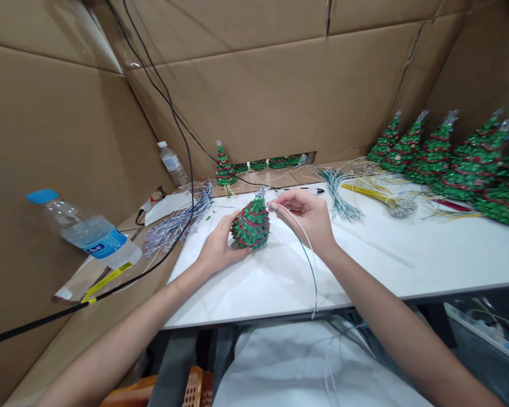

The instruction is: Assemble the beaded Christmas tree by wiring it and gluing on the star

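Observation:
A small green Christmas tree ornament point(253, 224) with red garlands and a clear top is gripped around its lower left side by my left hand point(220, 243). It tilts slightly over the white board. Close to the tree's upper right, my right hand point(303, 212) pinches a pair of thin wires point(304, 242), one green and one white. Their near ends meet the tree near its top; whether they go into it I cannot tell. The far ends hang down in a curve to the board's front edge.
Several finished-looking trees point(439, 150) stand at the right. Bundles of green-white wires point(343, 195), yellow wires point(375, 198) and purple-white wires point(182, 217) lie around the white board point(365, 263). Water bottles point(97, 237) and a black cable point(169, 249) are at the left. Cardboard walls point(254, 102) enclose the bench.

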The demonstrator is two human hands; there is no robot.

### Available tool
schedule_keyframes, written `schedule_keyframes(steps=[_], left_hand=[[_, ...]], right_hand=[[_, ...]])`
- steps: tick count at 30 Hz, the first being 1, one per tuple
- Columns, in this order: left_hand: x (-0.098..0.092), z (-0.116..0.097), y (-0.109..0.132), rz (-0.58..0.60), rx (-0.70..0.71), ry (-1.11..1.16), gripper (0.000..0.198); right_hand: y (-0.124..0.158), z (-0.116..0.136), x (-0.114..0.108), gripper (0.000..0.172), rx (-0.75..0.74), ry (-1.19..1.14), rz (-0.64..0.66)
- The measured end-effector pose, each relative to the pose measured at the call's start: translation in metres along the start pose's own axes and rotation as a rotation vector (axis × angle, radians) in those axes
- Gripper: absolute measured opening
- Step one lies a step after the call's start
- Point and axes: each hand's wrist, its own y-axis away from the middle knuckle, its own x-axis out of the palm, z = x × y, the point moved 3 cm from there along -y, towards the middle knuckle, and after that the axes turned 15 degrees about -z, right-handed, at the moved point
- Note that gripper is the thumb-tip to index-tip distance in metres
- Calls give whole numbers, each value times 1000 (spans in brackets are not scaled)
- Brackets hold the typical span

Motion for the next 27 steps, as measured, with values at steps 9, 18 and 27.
schedule_keyframes(steps=[9, 18, 27], left_hand=[[-1, 0, 1, 6, -15, 4, 83], [0, 0, 0, 8, -21, -2, 83], [-1, -2, 0, 1, 17, -19, 82]], right_hand=[[0, -1, 1, 29, 20, 14, 19], [-1, 3, 0, 27, -64, 125, 3], [1, 9, 1, 20, -185, 190, 51]])
